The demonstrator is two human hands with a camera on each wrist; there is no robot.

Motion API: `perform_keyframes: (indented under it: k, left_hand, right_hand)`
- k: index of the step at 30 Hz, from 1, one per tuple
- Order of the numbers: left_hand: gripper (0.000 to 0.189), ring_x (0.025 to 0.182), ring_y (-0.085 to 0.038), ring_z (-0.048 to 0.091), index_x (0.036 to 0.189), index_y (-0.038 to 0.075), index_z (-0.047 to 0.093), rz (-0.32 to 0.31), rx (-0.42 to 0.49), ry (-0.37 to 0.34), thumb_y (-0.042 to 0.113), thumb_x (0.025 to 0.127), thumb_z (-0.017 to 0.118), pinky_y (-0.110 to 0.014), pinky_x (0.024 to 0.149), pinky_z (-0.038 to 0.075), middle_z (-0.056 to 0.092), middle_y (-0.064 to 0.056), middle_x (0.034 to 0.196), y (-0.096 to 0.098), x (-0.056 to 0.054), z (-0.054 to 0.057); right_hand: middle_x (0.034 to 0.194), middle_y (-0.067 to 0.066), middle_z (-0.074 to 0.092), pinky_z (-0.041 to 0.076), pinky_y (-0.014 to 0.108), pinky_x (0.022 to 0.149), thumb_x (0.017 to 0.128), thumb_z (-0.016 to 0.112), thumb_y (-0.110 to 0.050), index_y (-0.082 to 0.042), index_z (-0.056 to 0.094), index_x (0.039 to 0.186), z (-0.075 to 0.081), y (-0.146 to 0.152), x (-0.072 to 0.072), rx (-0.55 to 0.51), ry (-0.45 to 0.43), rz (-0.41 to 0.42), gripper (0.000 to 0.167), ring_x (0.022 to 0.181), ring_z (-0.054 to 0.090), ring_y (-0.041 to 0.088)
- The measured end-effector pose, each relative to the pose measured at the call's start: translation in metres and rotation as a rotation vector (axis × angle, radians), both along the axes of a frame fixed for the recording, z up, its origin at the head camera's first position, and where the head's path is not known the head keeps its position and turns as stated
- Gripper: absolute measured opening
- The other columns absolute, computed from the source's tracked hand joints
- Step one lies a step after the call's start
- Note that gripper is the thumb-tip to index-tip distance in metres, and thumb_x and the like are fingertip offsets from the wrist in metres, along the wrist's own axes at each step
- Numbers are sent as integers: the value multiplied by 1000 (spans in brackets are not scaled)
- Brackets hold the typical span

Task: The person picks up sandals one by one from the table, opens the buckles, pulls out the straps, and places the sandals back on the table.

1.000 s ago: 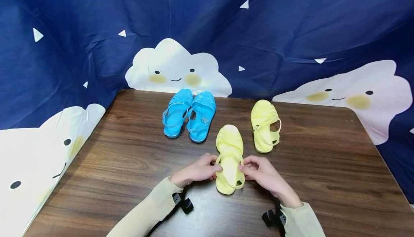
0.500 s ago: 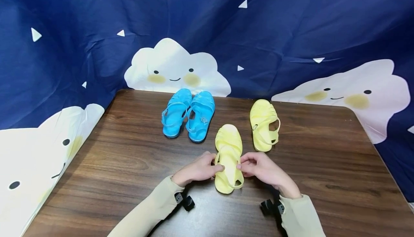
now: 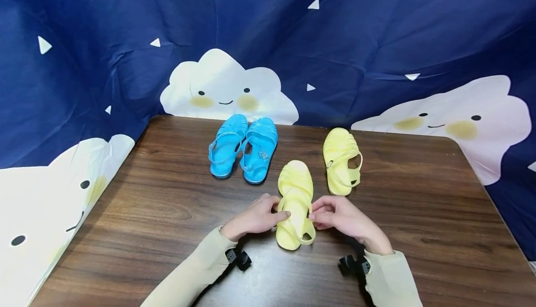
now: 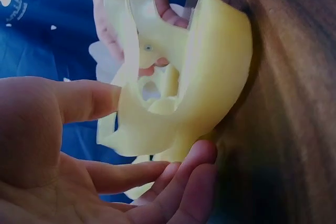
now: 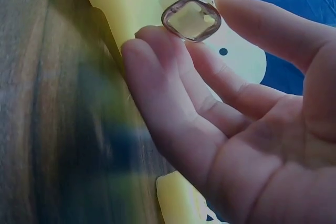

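A yellow jelly sandal point(image 3: 295, 181) stands on the table, toe pointing away, between my two hands. My left hand point(image 3: 256, 216) grips its left side, the thumb point(image 4: 89, 99) lying over the upper edge and the fingers underneath and outside in the left wrist view. At the sandal's right side, my right hand point(image 3: 342, 217) has thumb and fingertips around a metal buckle point(image 5: 191, 19), seen close in the right wrist view. The sandal's heel strap point(image 3: 307, 239) forms a loop at the near end. A second yellow sandal point(image 3: 341, 160) stands farther back to the right.
A pair of blue sandals point(image 3: 259, 151) stands side by side at the back, left of the yellow ones. The brown wooden table point(image 3: 167, 195) meets a dark blue curtain point(image 3: 335, 32) with white clouds behind it.
My right thumb has drawn back slightly from the sandal's inside to its right edge. The left hand keeps its grip, and the sandal stays nearly in place.
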State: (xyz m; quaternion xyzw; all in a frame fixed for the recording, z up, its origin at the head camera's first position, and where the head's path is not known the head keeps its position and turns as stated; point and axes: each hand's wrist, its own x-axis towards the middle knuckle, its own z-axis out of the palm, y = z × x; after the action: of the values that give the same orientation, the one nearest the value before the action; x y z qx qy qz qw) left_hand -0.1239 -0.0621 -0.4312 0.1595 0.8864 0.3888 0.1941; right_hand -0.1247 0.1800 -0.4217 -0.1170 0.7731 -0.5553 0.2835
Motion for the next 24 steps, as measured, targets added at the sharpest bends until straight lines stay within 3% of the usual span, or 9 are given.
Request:
perform_keyframes:
  k: [5, 8, 10, 15, 20, 24]
  left_hand:
    - [30, 82, -15, 50, 111, 4, 63, 133, 49, 90, 26, 92, 62, -26, 72, 42, 56, -4, 95, -1, 2, 8]
    - [17, 76, -13, 50, 102, 8, 66, 195, 101, 167, 22, 92, 62, -23, 68, 42, 58, -1, 93, 0, 5, 13]
    - [10, 70, -11, 50, 94, 10, 67, 203, 146, 217, 18, 91, 63, -21, 64, 42, 59, 1, 86, 2, 7, 15]
    - [10, 56, -2, 45, 90, 10, 72, 107, 218, 237, 14, 90, 63, -16, 53, 39, 53, 6, 66, 10, 12, 14]
    - [15, 52, 2, 45, 95, 13, 73, -29, 157, 172, 22, 91, 62, -15, 51, 39, 61, 10, 72, 16, 17, 6]
    - [22, 53, 2, 44, 101, 16, 74, -71, 103, 155, 31, 92, 61, -16, 53, 40, 66, 12, 80, 20, 20, 2]
  right_hand:
    - [90, 15, 70, 60, 36, 75, 89, 67, -10, 14, 58, 106, 1, 4, 0, -25, -18, -6, 31, 80, 68, 17]
    - [88, 15, 70, 60, 37, 74, 88, 68, -9, 14, 59, 105, 2, 5, 0, -26, -27, -18, 30, 78, 68, 17]
    - [87, 15, 70, 60, 37, 74, 87, 68, -10, 13, 61, 102, 3, 5, 0, -17, -31, -25, 28, 78, 68, 18]
    - [86, 14, 69, 60, 38, 73, 87, 68, -10, 13, 63, 99, 4, 7, -1, -11, -50, -17, 26, 78, 68, 19]
    - [86, 15, 69, 60, 37, 74, 89, 65, -5, 16, 61, 100, 2, 8, -1, -42, -70, -4, 24, 78, 69, 19]
    - [84, 15, 69, 60, 36, 72, 88, 65, -5, 14, 62, 98, 1, 5, 0, -36, -30, -1, 22, 76, 68, 16]
